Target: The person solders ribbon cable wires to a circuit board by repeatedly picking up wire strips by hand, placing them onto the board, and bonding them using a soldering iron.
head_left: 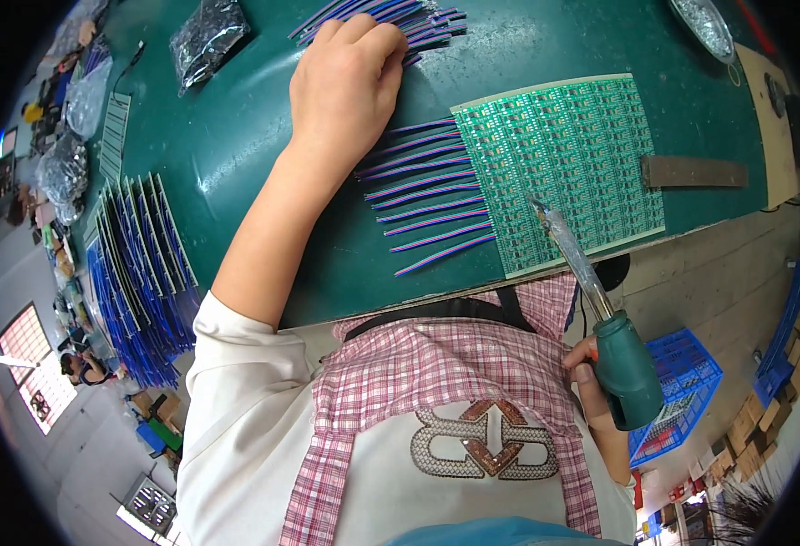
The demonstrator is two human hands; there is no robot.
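Leftward, the left hand (345, 86) has room; circuit panel (568, 155) hugs table edge (418, 296).

The circuit-board panel (564, 168) is coloured bright green, patterned with repeating rows of pale and dark marks. Its ribbon wires (445, 254) are striped blue, black and pink. Dark green is shared by soldering-iron handle (627, 369) and workbench top (236, 118); the apron (418, 359) is checked (pink, maroon and white).
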